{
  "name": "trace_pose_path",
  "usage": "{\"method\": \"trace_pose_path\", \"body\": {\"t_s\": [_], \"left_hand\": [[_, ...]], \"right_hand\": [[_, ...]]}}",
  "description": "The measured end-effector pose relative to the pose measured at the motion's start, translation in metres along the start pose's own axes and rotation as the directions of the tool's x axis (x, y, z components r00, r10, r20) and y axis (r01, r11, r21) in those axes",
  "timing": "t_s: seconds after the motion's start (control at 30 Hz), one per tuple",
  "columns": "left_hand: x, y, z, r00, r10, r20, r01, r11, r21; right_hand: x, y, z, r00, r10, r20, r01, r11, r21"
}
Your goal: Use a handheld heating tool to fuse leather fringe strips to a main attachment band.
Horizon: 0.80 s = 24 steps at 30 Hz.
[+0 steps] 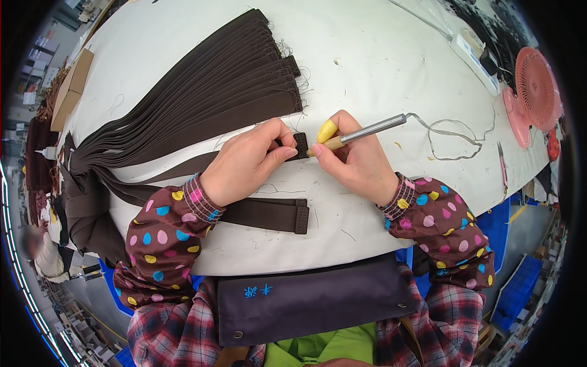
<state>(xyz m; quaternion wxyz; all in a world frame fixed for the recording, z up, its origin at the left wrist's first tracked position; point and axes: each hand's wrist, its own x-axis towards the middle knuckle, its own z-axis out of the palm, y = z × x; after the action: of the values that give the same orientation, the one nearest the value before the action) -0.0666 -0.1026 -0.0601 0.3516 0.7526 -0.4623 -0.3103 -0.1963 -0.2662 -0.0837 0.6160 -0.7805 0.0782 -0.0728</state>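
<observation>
My left hand pinches the stitched end of a dark brown strap over the white table. In my right hand is a pen-like tool with a metal shaft and wooden grip, a thin wire running from its back end. Its tip meets the strap end, though my fingers partly hide it. Yellow wrapping covers one right finger. Nearer me lies another strap with a stitched end. Beyond my left hand, a fanned bundle of brown straps shows loose threads at its ends.
A pink fan stands at the right edge, beside a white power strip. Pink-handled tweezers lie nearby. The tool's wire loops across the table. At the far left are a cardboard box and a small bottle.
</observation>
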Motion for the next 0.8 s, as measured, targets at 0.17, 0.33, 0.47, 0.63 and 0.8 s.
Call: {"method": "trace_pose_path", "body": {"t_s": [0.17,0.33,0.47,0.63,0.8], "left_hand": [[0.000,0.001,0.000,1.000,-0.009,-0.010,0.009,1.000,0.019],[0.000,0.002,-0.001,0.999,-0.031,-0.013,0.032,0.999,0.019],[0.001,0.001,-0.001,0.999,-0.039,-0.016,0.039,0.999,0.010],[0.003,0.003,-0.002,0.996,-0.084,-0.013,0.083,0.996,-0.041],[0.019,0.012,-0.012,0.981,0.149,0.122,-0.168,0.971,0.167]], "right_hand": [[0.000,0.000,0.000,1.000,0.005,0.001,-0.005,1.000,-0.027],[0.000,0.000,0.001,1.000,-0.002,-0.005,0.002,0.999,-0.053],[0.001,0.001,0.001,1.000,-0.012,-0.009,0.011,0.997,-0.076],[-0.001,0.000,0.000,0.999,-0.020,-0.034,0.018,0.999,-0.043],[-0.001,0.004,-0.003,0.991,-0.077,-0.110,0.078,0.997,0.008]]}}
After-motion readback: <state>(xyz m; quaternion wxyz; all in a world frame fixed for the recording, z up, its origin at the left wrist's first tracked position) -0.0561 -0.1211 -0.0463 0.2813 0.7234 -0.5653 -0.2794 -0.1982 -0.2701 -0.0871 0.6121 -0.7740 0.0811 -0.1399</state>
